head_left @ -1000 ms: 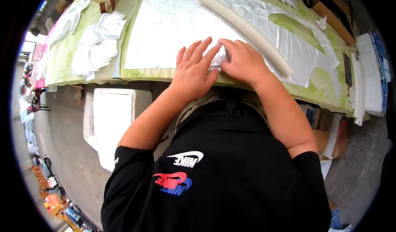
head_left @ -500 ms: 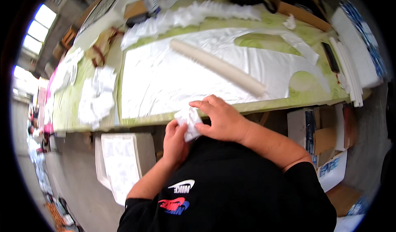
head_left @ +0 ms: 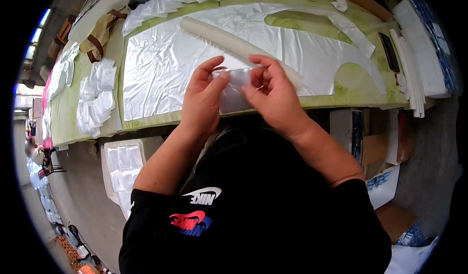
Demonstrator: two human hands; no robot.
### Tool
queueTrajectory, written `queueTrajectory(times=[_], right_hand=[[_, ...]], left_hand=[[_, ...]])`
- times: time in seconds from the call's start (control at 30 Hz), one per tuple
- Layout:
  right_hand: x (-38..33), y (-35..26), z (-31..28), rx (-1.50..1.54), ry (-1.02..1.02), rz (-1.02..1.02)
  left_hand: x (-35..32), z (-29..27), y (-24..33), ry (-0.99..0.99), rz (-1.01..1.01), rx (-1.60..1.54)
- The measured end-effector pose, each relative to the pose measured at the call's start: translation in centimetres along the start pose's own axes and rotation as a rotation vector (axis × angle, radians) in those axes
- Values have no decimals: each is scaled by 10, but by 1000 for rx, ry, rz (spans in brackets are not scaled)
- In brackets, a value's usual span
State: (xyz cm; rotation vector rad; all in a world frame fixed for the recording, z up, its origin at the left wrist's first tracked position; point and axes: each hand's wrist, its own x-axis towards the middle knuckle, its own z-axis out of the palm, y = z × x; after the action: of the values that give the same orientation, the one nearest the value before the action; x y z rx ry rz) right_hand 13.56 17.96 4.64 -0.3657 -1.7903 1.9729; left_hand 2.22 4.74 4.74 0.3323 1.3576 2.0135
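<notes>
At the far left of the green counter (head_left: 63,123) lies a loose pile of small clear plastic bags (head_left: 96,96); I do not touch it. My left hand (head_left: 202,98) holds the left edge of a small clear plastic pouch (head_left: 234,91), thumb and fingers pinched together on it. The pouch is lifted above the counter edge, in front of the large shiny plastic sheet (head_left: 195,59). My right hand (head_left: 270,91) pinches the right edge. I judge that I am opening or smoothing the pouch; the next move needs a gentle pull apart, not tearing the thin film.
</notes>
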Motion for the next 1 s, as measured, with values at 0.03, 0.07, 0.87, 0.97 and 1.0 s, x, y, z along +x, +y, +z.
queueTrajectory(times=[0.03,0.07,0.87,0.97,1.0], right_hand=[[2,-4,-1,62,20,30],[3,-5,-2,48,7,45],[317,36,-263,-529,732,156],[334,45,-250,-574,752,203],[334,38,-237,-514,735,226]], left_hand=[[2,2,0,-11,6,15],[2,3,0,-24,13,31],[3,-69,-14,-283,810,1232],[1,-69,-14,-270,797,1249],[0,-70,-14,-261,792,1251]])
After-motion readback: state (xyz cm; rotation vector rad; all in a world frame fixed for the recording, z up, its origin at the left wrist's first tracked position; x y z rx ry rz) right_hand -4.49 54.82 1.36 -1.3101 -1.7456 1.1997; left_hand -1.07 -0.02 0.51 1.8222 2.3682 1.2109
